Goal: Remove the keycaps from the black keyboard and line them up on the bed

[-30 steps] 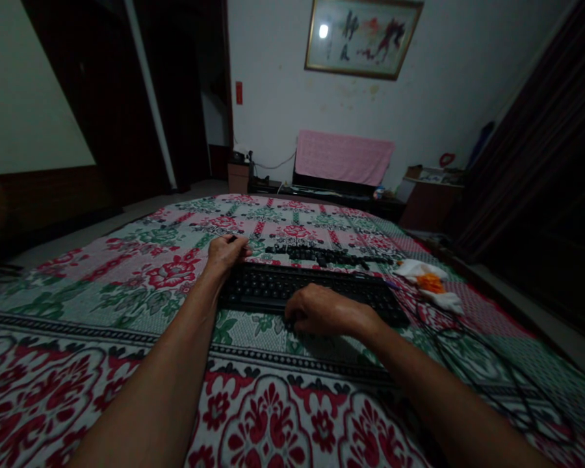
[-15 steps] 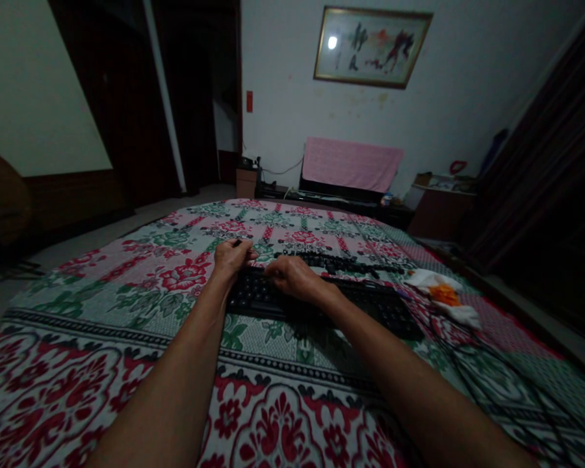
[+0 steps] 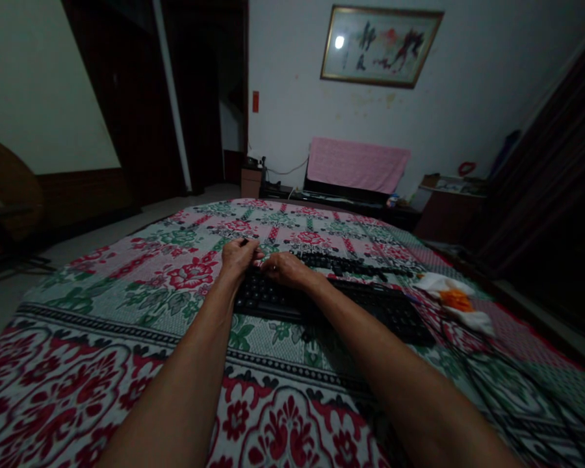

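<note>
A black computer keyboard (image 3: pixel 266 303) lies flat on the patterned bedspread, partly covered by my right hand and forearm. My left hand (image 3: pixel 237 259) is closed at the keyboard's far left corner, and a small black piece (image 3: pixel 245 242) shows at its top. Beside it, my right hand (image 3: pixel 285 269) is bent over the keyboard's upper left edge with its fingers curled together; their tips are too dark to show what they grip. Behind the keyboard runs a line of loose black keycaps (image 3: pixel 341 264). One small dark piece (image 3: pixel 306 337) rests in front of the keyboard.
A white and orange cloth or wrapper (image 3: pixel 455 300) sits right of the keyboard, with black cables (image 3: pixel 497 370) trailing toward the near right. The bedspread (image 3: pixel 127 312) spreads under everything. Beyond the bed stands a low cabinet with a pink towel (image 3: pixel 358 164) draped over something.
The view has shifted slightly left, so everything appears a little farther right. My right hand has come closer to my left hand. My left hand stays closed in nearly the same place.
</note>
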`<state>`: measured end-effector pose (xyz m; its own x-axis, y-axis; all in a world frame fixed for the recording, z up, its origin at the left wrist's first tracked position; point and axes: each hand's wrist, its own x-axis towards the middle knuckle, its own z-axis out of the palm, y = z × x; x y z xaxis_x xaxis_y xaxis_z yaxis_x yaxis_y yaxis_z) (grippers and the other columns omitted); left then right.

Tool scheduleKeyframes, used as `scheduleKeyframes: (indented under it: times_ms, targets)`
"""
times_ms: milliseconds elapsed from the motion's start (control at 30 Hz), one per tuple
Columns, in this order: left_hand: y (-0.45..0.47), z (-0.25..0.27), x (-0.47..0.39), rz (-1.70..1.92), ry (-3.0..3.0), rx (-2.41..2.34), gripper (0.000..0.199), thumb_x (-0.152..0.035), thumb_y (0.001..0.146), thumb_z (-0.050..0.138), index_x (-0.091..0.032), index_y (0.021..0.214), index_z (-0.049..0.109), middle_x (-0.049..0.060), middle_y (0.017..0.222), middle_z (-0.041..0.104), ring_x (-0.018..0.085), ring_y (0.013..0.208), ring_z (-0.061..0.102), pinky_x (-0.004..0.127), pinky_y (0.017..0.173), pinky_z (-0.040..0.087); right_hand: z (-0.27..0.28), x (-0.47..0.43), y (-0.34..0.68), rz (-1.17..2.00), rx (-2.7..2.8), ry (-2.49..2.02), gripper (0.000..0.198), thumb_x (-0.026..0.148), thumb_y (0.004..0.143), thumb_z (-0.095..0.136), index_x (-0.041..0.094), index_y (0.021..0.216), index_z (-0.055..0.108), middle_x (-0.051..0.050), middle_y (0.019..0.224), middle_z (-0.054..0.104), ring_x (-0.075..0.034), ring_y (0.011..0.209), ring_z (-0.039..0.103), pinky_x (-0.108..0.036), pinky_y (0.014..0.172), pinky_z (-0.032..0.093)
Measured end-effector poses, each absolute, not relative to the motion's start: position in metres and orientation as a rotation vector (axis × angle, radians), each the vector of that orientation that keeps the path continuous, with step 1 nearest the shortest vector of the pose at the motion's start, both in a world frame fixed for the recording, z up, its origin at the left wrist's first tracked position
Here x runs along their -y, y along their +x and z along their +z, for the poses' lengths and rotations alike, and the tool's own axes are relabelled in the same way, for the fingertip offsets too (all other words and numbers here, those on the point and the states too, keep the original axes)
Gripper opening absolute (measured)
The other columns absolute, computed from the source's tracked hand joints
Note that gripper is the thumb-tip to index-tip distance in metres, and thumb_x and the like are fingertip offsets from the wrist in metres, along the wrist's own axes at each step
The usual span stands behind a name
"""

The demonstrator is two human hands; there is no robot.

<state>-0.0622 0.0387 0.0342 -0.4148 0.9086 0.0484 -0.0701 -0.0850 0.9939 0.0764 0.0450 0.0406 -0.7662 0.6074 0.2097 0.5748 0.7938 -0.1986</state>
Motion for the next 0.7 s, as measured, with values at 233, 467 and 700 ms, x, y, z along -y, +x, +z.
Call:
scheduleKeyframes:
  times_ms: [233, 467, 700]
  targets:
    - [-0.055, 0.032, -0.037, 1.573, 1.024, -1.347, 0.017, -0.028, 0.058, 0.062, -0.014, 0.068, 0.059, 0.002, 0.061, 0.065, 0.015, 0.053, 0.063, 0.019, 0.042, 0.044, 0.036, -0.046, 0.107, 1.266, 1.797, -0.995, 0.024, 0.034, 0.071, 0.06, 0.014, 0.084, 0.063, 0.003, 0.062, 0.058, -0.007, 0.051, 0.046, -0.019, 0.051, 0.035]
    - [-0.035, 0.042, -0.024, 1.293, 1.43, -1.207, 0.023, -0.029, 0.06, 0.064, -0.015, 0.078, 0.066, 0.003, 0.058, 0.066, 0.014, 0.051, 0.06, 0.02, 0.046, 0.043, 0.041, -0.024, 0.142, 1.79, 1.322, -0.807, 0.027, 0.032, 0.062, 0.072, 0.014, 0.078, 0.059, 0.002, 0.068, 0.056, -0.004, 0.055, 0.048, -0.014, 0.045, 0.033]
    - [-0.017, 0.055, -0.01, 1.132, 1.543, -0.948, 0.039, -0.027, 0.06, 0.069, -0.016, 0.097, 0.067, 0.004, 0.073, 0.069, 0.015, 0.062, 0.063, 0.025, 0.061, 0.048, 0.041, -0.012, 0.159, 1.793, 1.207, -0.855, 0.021, 0.025, 0.066, 0.068, 0.015, 0.081, 0.058, 0.0, 0.072, 0.06, -0.005, 0.057, 0.05, -0.014, 0.045, 0.034]
